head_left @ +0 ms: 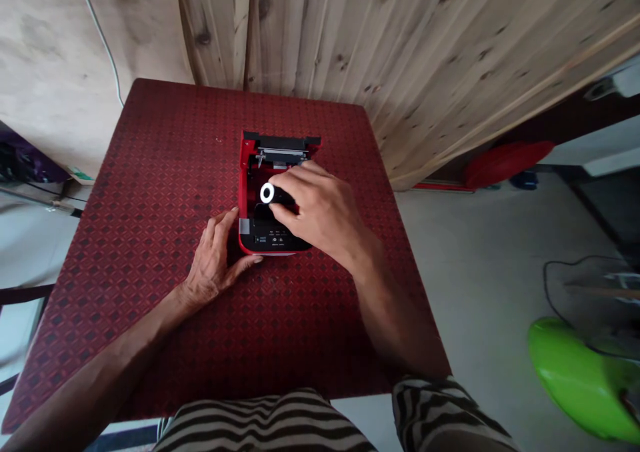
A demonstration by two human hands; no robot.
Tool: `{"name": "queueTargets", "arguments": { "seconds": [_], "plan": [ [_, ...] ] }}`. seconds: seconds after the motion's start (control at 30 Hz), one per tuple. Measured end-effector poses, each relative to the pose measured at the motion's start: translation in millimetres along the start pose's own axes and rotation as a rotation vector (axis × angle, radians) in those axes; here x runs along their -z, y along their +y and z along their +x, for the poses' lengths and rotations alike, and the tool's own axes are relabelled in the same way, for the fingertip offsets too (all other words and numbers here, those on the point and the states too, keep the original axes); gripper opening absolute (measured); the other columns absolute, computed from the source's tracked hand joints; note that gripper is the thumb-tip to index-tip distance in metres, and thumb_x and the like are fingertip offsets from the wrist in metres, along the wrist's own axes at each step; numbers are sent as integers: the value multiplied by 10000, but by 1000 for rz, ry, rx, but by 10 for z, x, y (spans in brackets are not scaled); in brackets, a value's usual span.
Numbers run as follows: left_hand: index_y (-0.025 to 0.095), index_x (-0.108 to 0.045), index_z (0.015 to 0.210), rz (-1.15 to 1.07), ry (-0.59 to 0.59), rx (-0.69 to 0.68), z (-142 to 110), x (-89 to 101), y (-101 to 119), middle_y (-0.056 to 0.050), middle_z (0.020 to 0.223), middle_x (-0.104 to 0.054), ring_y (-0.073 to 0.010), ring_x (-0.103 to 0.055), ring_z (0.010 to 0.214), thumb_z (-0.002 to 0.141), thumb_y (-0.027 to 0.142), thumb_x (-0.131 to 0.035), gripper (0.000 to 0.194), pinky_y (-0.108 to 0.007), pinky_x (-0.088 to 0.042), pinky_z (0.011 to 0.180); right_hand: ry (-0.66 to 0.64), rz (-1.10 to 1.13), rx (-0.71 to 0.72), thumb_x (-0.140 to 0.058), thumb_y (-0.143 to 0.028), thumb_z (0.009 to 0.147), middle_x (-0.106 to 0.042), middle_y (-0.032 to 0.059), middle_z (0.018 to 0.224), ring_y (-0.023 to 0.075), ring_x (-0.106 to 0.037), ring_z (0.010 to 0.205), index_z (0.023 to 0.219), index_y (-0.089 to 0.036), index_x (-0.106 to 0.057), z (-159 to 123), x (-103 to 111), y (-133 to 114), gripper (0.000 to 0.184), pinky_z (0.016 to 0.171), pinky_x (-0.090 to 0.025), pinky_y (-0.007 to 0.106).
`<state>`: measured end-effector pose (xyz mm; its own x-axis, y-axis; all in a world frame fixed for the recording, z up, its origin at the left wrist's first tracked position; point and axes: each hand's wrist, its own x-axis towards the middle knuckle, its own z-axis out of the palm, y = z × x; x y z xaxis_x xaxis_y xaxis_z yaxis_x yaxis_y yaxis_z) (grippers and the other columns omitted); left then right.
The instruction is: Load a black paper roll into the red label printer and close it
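Observation:
A small red and black label or receipt printer (275, 240) stands on the table with its lid (283, 144) raised at the back. My right hand (320, 205) is over its compartment, thumb and fingers closed around a roll (267, 193) with a white ring-shaped end and a dark side. Whether the roll touches the inside of the printer, I cannot tell, as my hand hides part of the compartment. My left hand (215, 255) lies on the table at the printer's near left corner, fingers along its left side, thumb stretched along its front edge.
The table (165, 172) has a red patterned cover. Behind it rises a wooden plank wall (320, 32). A pale cable (103, 35) hangs at the back left. On the floor to the right are a green plastic stool or chair (575, 372) and a dark cable (547, 285).

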<state>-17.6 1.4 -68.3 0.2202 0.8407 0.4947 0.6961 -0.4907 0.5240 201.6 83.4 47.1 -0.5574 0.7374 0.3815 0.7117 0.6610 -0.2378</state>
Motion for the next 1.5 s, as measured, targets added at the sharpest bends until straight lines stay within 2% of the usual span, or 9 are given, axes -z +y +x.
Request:
{"name": "queueTargets", "arguments": {
  "seconds": [0.23,0.5,0.67,0.87,0.97,1.17,1.3,1.4,1.5],
  "plan": [
    [218,-214,1695,19,10,-21,-1,11,-43,-231,1467,-591,-341,-674,1259,942,644,-711,998,-506,-605,1052,264,566,-356,-816,-304,895,-801,29,1126,170,-723,859,1201,-259,-761,-840,330,359,314,739,-597,328],
    [240,-213,1710,106,18,-93,22,43,-64,-209,1479,-596,-339,-641,1295,940,637,-725,1006,-491,-563,1075,126,802,-700,-830,-415,805,-816,56,1093,184,-747,807,1136,-240,-785,-1462,-334,708,377,774,-632,354],
    [237,-210,1718,104,33,-122,50,62,-56,-204,1468,-590,-328,-642,1247,921,591,-772,1037,-467,-584,1029,81,770,-685,-819,-414,820,-813,56,1098,213,-759,848,1144,-249,-781,-1482,-368,685,365,822,-641,400],
    [234,-191,1721,131,53,-152,54,80,-28,-204,1460,-579,-334,-630,1266,909,543,-808,1065,-481,-596,1028,-86,783,-646,-848,-332,783,-734,96,1412,275,-768,1120,1371,-275,-711,-1537,43,844,606,1001,-635,492],
    [236,-278,1691,121,86,-192,73,103,16,-199,1475,-564,-343,-592,1334,862,440,-881,1045,-510,-578,1084,9,782,-651,-836,-421,831,-774,91,1323,289,-747,1192,1293,-270,-742,-1390,164,1059,496,1046,-617,518],
    [193,-430,1597,113,131,-248,95,119,60,-185,1394,-604,-316,-622,1293,822,299,-925,925,-471,-599,1064,178,677,-625,-866,-339,745,-721,125,1432,307,-711,1260,1327,-239,-686,-794,-327,1352,618,1072,-580,524],
    [180,-411,1602,87,118,-230,87,106,47,-185,1383,-606,-310,-626,1288,837,318,-915,926,-470,-601,1062,171,620,-610,-801,-336,783,-802,79,1198,282,-742,1138,1138,-225,-737,-600,-624,1351,377,1063,-566,501],
    [202,-384,1618,75,116,-222,81,95,45,-171,1379,-611,-307,-630,1280,862,346,-893,922,-477,-607,1048,222,567,-600,-756,-325,803,-810,79,1123,280,-747,1084,1042,-218,-751,-610,-579,1319,262,1046,-562,506],
    [217,-383,1617,75,117,-205,70,83,48,-170,1393,-606,-305,-639,1269,887,369,-868,889,-483,-610,1048,255,554,-547,-749,-312,818,-805,57,1166,273,-744,1104,1090,-247,-749,-695,-212,1207,280,1039,-566,504]
  ]
}}
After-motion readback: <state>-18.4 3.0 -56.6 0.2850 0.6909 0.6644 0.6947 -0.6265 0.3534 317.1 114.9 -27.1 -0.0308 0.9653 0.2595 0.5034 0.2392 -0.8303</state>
